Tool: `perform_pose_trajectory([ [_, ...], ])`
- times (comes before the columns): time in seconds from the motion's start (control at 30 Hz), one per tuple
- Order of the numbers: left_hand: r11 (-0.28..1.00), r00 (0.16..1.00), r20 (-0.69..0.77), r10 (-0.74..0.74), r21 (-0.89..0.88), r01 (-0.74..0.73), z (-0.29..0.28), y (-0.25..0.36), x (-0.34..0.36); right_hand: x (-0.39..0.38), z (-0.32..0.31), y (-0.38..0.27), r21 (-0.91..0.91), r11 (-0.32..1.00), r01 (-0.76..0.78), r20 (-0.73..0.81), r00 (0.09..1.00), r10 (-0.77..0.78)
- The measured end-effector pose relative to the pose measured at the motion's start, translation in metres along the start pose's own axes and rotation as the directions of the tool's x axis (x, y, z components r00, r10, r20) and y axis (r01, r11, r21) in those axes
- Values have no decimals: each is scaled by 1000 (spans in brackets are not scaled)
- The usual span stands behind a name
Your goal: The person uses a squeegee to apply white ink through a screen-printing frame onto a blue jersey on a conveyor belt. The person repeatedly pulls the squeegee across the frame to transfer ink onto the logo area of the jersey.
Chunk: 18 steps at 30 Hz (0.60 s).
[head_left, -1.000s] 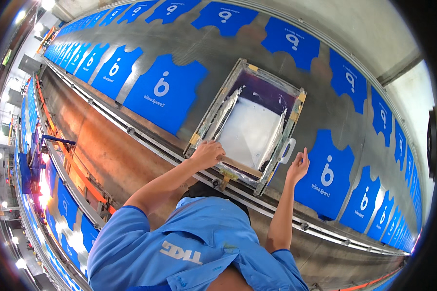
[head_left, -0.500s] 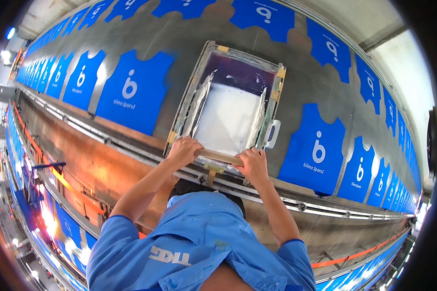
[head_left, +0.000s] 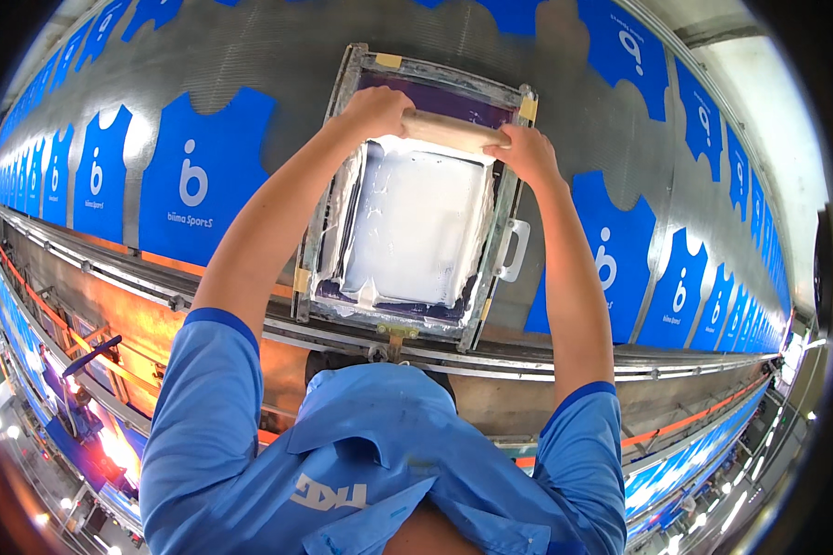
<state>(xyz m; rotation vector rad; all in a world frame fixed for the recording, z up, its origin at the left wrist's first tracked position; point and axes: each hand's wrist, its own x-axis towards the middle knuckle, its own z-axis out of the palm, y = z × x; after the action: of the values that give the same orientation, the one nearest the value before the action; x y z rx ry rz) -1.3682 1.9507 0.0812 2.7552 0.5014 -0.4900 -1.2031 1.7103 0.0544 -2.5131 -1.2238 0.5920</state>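
Both my hands grip a wooden-handled squeegee (head_left: 453, 132) near the far end of a screen printing frame (head_left: 341, 88). My left hand (head_left: 379, 111) is closed on its left end, and my right hand (head_left: 528, 151) is closed on the right end. White ink (head_left: 416, 222) covers the middle of the mesh and lies in ridges along the sides. Beyond the squeegee, a strip of purple mesh (head_left: 426, 99) shows. A white handle (head_left: 515, 250) sticks out from the frame's right side. The squeegee's blade is mostly hidden behind its handle and the ink.
The frame lies on a long grey printing table (head_left: 296, 102). Blue fabric pieces with white prints lie in rows, one at left (head_left: 199, 185) and one at right (head_left: 597, 250). A metal rail (head_left: 518, 365) edges the table's near side. A bright orange glow (head_left: 111, 444) shows at lower left.
My hands have pushed the squeegee from the near end of the frame to the far end. My arms are now stretched out. White ink now shows across the near part of the mesh.
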Motion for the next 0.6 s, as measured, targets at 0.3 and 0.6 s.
perform_pose_trajectory([
  [0.3, 1000, 1000, -25, -4, -17, 3, 55, 9, -82, -82, 48, -23, -10, 998, 60, -99, 993, -61],
  [0.6, 999, 980, -196, 37, -15, -41, 147, 54, -271, -264, 127, -58, 113, 974, 197, -248, 955, -164],
])
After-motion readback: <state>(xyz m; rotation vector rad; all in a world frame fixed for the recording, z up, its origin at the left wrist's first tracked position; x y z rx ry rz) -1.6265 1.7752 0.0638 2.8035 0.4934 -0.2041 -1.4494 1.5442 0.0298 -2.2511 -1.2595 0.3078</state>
